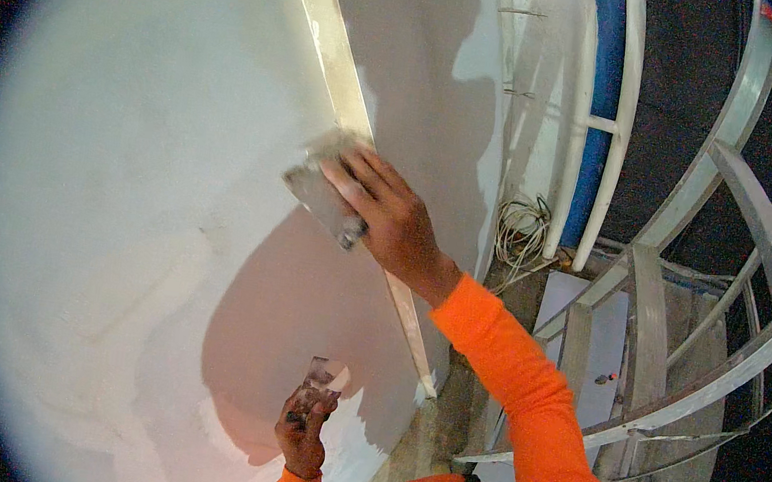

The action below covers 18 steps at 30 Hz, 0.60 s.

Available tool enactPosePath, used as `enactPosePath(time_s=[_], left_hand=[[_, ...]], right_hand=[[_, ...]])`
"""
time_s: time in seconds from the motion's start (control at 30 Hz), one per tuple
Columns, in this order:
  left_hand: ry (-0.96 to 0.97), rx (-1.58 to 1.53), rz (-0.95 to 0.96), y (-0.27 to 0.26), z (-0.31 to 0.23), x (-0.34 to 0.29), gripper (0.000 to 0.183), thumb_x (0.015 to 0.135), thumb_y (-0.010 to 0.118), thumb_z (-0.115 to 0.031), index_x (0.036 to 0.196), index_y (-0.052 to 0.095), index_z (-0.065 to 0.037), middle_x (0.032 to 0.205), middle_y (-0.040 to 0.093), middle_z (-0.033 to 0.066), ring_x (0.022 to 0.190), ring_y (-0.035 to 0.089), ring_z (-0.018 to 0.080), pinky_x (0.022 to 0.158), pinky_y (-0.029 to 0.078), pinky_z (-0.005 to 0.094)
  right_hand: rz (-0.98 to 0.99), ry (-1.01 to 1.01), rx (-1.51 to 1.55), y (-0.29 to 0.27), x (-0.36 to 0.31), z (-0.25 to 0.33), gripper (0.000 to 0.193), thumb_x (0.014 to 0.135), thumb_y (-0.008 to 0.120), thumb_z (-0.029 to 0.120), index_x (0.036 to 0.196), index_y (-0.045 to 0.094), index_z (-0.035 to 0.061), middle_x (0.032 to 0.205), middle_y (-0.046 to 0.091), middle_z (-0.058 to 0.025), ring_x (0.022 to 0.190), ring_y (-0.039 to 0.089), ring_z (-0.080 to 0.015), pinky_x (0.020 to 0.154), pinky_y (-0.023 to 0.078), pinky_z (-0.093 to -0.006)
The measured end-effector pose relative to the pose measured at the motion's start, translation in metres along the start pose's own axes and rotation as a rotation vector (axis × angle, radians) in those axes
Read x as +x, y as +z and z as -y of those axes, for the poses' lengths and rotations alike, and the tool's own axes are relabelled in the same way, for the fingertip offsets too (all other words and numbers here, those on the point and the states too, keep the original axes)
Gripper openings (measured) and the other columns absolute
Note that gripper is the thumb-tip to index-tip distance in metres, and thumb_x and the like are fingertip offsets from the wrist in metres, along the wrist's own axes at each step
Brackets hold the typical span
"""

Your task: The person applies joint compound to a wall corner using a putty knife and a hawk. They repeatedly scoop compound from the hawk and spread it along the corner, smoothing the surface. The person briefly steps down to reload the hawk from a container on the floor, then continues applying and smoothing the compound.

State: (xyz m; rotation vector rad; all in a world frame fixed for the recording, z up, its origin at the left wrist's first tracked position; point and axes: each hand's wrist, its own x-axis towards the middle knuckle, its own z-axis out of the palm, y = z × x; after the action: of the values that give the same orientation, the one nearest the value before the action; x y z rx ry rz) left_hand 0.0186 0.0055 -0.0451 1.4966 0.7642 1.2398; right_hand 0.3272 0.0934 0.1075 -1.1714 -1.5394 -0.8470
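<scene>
My right hand is closed round a broad grey putty knife, blurred by motion, with the fingers laid over its flat blade. The blade is up against a pale wall, across a long cream-coloured strip that runs slantwise down the wall. Lower down, my left hand grips a smaller putty knife with its smeared blade pointing up. That hand is in front of the wall; whether the blade touches it I cannot tell. My shadow falls over much of the wall.
A wooden ladder-like frame stands to the right, close to my right arm. Behind it are a coiled pale cable, a white-framed blue panel and a white board on the floor. Lighter patches mark the lower wall.
</scene>
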Motion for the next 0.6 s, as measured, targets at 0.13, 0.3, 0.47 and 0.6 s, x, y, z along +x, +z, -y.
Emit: enactPosePath(time_s=[0.13, 0.3, 0.47, 0.6], left_hand=[[0.012, 0.019, 0.002, -0.001, 0.001, 0.004, 0.028, 0.100, 0.068, -0.015, 0.120, 0.066, 0.004, 0.103, 0.074, 0.0080, 0.091, 0.068, 0.0156, 0.081, 0.055, 0.0293], [0.024, 0.040, -0.059, -0.002, 0.000, -0.005, 0.027, 0.099, 0.068, -0.015, 0.118, 0.067, 0.004, 0.102, 0.074, 0.0092, 0.092, 0.069, 0.0165, 0.081, 0.056, 0.0301], [0.038, -0.010, -0.038, -0.005, 0.004, -0.007, 0.025, 0.101, 0.066, -0.014, 0.119, 0.067, 0.004, 0.104, 0.074, 0.0101, 0.092, 0.069, 0.0176, 0.081, 0.056, 0.0307], [0.004, 0.031, 0.027, -0.006, 0.004, 0.000, 0.023, 0.101, 0.064, -0.012, 0.118, 0.066, 0.004, 0.107, 0.073, 0.0111, 0.094, 0.070, 0.0197, 0.084, 0.058, 0.0330]], right_hand=[[-0.119, -0.022, -0.011, 0.023, 0.028, -0.002, 0.055, 0.091, 0.070, 0.010, 0.144, 0.058, 0.0159, 0.146, 0.058, -0.0128, 0.137, 0.053, -0.0360, 0.114, 0.049, -0.0457], [-0.051, 0.045, 0.030, 0.012, -0.023, 0.016, 0.053, 0.093, 0.070, 0.012, 0.145, 0.058, 0.0180, 0.146, 0.058, -0.0133, 0.137, 0.054, -0.0364, 0.113, 0.049, -0.0460], [-0.085, 0.003, 0.015, -0.001, 0.003, 0.008, 0.049, 0.094, 0.068, 0.010, 0.142, 0.061, 0.0169, 0.142, 0.061, -0.0135, 0.134, 0.056, -0.0344, 0.111, 0.051, -0.0459], [-0.148, -0.033, 0.038, 0.006, 0.060, 0.002, 0.049, 0.094, 0.067, 0.008, 0.142, 0.061, 0.0151, 0.139, 0.062, -0.0136, 0.133, 0.056, -0.0344, 0.112, 0.050, -0.0450]])
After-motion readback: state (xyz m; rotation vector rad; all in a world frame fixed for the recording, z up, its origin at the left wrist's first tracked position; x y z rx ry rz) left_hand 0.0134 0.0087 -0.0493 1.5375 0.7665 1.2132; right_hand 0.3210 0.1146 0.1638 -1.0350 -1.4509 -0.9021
